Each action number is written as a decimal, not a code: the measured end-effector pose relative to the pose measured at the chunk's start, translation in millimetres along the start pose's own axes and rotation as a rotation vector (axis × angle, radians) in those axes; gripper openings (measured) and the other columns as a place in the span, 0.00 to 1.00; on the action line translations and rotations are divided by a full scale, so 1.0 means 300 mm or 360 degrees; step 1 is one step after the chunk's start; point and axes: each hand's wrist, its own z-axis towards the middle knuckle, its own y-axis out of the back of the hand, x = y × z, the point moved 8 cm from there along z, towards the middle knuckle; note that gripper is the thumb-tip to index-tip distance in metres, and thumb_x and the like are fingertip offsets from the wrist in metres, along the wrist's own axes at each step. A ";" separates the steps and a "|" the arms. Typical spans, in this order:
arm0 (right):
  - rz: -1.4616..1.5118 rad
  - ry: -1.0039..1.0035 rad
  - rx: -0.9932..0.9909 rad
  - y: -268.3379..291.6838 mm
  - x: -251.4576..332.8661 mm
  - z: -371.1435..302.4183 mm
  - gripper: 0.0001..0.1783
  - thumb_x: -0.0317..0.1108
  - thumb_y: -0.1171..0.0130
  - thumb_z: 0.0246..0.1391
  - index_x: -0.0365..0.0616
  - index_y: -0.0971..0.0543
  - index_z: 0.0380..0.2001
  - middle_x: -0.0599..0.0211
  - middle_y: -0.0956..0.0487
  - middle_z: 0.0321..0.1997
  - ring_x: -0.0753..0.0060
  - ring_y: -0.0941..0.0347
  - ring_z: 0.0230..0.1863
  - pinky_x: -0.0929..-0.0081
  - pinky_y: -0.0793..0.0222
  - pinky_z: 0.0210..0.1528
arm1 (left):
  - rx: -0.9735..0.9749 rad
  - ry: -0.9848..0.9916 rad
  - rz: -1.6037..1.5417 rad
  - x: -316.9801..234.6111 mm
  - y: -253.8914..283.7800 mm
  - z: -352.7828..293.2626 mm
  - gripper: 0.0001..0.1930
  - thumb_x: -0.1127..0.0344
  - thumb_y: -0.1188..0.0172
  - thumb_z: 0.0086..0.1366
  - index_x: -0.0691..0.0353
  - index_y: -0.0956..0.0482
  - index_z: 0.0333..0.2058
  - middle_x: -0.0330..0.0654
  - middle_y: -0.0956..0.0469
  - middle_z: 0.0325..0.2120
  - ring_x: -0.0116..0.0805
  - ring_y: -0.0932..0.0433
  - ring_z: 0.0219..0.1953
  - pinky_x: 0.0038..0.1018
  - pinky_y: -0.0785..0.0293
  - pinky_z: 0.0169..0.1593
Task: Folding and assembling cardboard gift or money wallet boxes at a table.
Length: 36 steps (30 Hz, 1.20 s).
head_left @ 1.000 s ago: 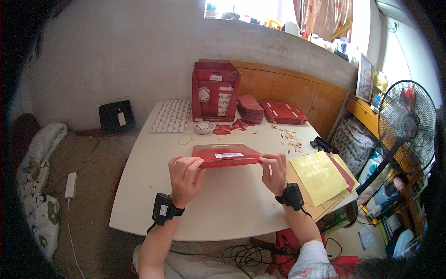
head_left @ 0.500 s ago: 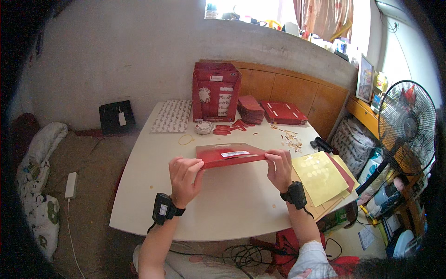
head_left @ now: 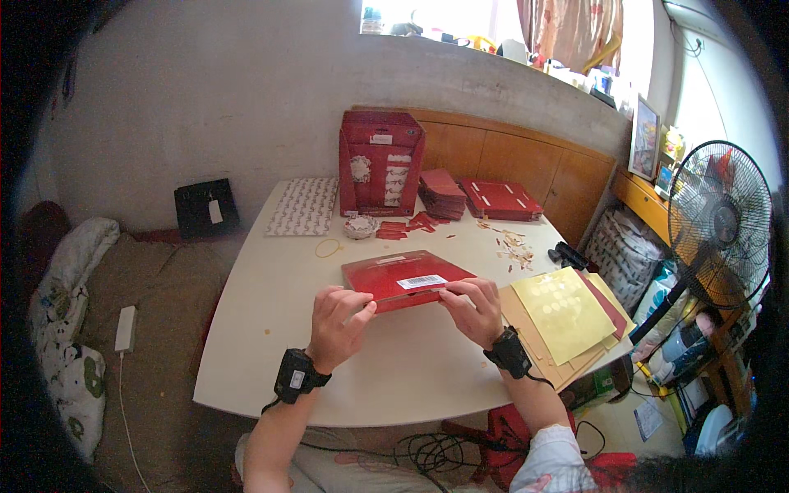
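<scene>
A flat red cardboard box (head_left: 386,275) with a white barcode label (head_left: 421,282) lies level in front of me, its far part over the table. My left hand (head_left: 335,323) pinches the near left corner between thumb and fingers. At the near edge, right of the label, my right hand (head_left: 475,311) grips the box with thumb and bent fingers. Whether the box touches the table underneath is hidden. Beyond it stands an upright red display box (head_left: 382,164) with cut-out windows, and a patterned round roll (head_left: 360,226) sits before that.
On the white table (head_left: 246,329) lie a patterned sheet (head_left: 302,207), a rubber band (head_left: 329,247), red scraps (head_left: 403,230), a stack of red cards (head_left: 442,195), flat red boxes (head_left: 503,200) and paper bits (head_left: 515,246). Yellow sticker sheets (head_left: 567,312) cover the right side; a fan (head_left: 723,222) stands beyond.
Both hands have moved closer together along the near edge and slightly nearer to me. The box's near edge has dropped, so more of its top face shows.
</scene>
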 end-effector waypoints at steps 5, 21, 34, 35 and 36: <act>0.0030 -0.0005 -0.0011 -0.009 0.001 -0.011 0.06 0.27 0.36 0.46 0.49 0.22 0.29 0.74 0.22 0.38 0.71 0.28 0.39 0.70 0.33 0.43 | 0.0011 0.0025 -0.0231 -0.009 -0.011 0.003 0.13 0.74 0.37 0.51 0.58 0.25 0.37 0.40 0.25 0.38 0.39 0.26 0.42 0.40 0.31 0.50; 0.0138 -0.0180 0.0116 -0.037 0.004 -0.021 0.14 0.29 0.36 0.45 0.50 0.25 0.37 0.68 0.26 0.43 0.64 0.30 0.46 0.64 0.35 0.48 | 0.0084 0.0068 -0.0351 -0.021 -0.043 0.016 0.11 0.75 0.37 0.52 0.61 0.26 0.34 0.43 0.25 0.38 0.42 0.25 0.43 0.40 0.27 0.50; 0.0227 -0.0235 0.0113 -0.022 -0.068 -0.014 0.15 0.30 0.32 0.43 0.47 0.24 0.36 0.67 0.23 0.42 0.63 0.27 0.44 0.66 0.32 0.44 | 0.0024 0.0316 -0.0583 0.025 -0.050 -0.005 0.10 0.78 0.40 0.56 0.62 0.29 0.36 0.46 0.26 0.41 0.45 0.25 0.45 0.46 0.31 0.57; 0.0225 -0.0258 0.0095 -0.018 -0.077 -0.016 0.14 0.30 0.32 0.43 0.47 0.24 0.35 0.67 0.23 0.41 0.63 0.26 0.43 0.66 0.31 0.44 | 0.0007 0.0322 -0.0582 0.029 -0.048 -0.006 0.10 0.78 0.40 0.56 0.62 0.29 0.36 0.47 0.26 0.41 0.45 0.25 0.45 0.46 0.31 0.57; 0.0223 -0.0280 0.0077 -0.014 -0.086 -0.017 0.14 0.30 0.32 0.43 0.46 0.24 0.35 0.67 0.22 0.40 0.63 0.26 0.42 0.66 0.31 0.43 | 0.0007 0.0322 -0.0583 0.030 -0.048 -0.006 0.10 0.78 0.40 0.56 0.62 0.29 0.36 0.47 0.26 0.41 0.45 0.25 0.45 0.46 0.31 0.57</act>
